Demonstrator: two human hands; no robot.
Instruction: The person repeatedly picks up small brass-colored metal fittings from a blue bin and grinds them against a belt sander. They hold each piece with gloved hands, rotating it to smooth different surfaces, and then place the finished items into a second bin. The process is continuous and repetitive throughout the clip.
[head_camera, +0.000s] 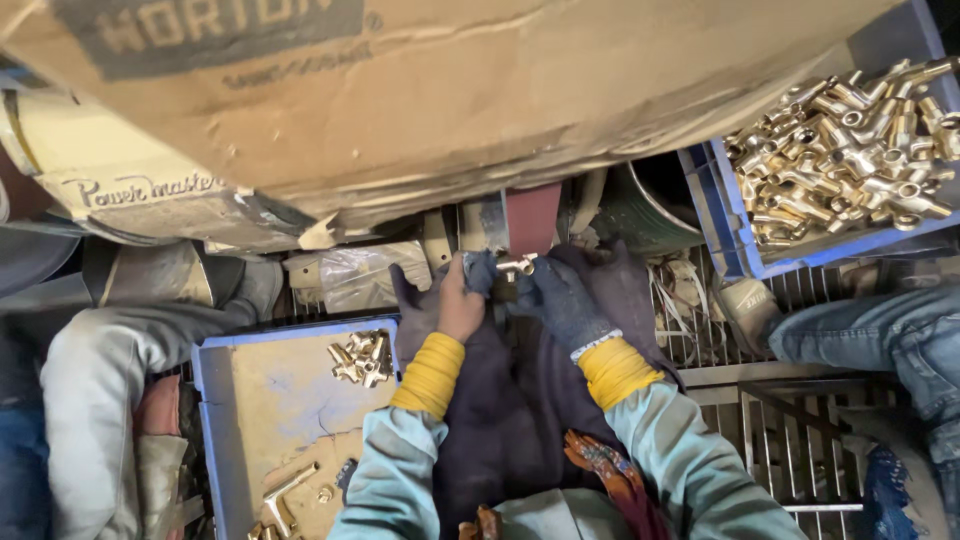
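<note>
A large sheet of worn cardboard (420, 90) covers the whole upper part of the view, hanging over the work area. Under its lower edge runs one dark red sanding belt (533, 218), standing upright at the middle. Two blue plastic crates are in sight. The one at the upper right (735, 245) is heaped with brass fittings (850, 140), too many to count. The one at the lower left (215, 420) has a dusty cardboard lining and holds a small cluster of brass fittings (363, 358) near its upper right corner, roughly a dozen, plus a few loose pieces at its lower edge. Other people's legs show at the left and right edges.

The left hand (452, 300) and the right hand (565, 300), both in dark gloves with yellow cuffs, meet just below the belt. Between their fingertips sits one small brass fitting (517, 266), pinched from both sides and held right at the foot of the belt. Both hands are closed snugly around it, fingers curled, with the part poking out above them.
</note>
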